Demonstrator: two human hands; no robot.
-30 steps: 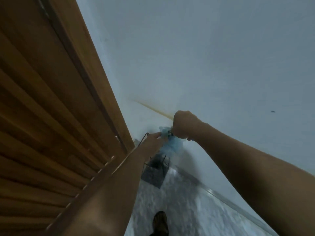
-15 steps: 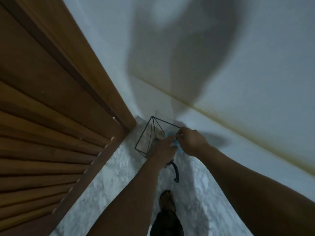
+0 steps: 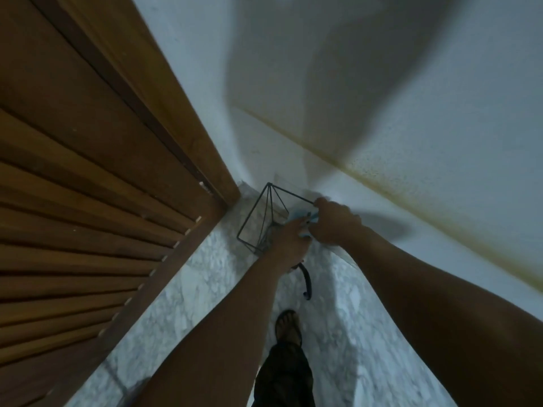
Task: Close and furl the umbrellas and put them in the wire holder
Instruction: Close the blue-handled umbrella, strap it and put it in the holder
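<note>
Both hands, L (image 3: 289, 237) & R (image 3: 335, 223), grip my light-blue furled umbrella (image 3: 302, 216) over the black wire holder (image 3: 266, 218) in the corner btw. louvred wooden door (image 3: 88, 201) & white wall (image 3: 382, 83), curved black handle (image 3: 305, 282) poking out below.

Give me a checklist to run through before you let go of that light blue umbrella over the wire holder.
1. Umbrella furled: light blue umbrella looks bunched, mostly hidden by hands: cannot tell.
2. Left hand grip: fingers curled on the umbrella: ok.
3. Right hand grip: pinching the blue fabric: ok.
4. Wire holder upright in the corner by the wooden door: ok.
5. Tip inside the holder: hidden: cannot tell.
6. Black hooked handle clear of the sandalled foot: ok.
</note>
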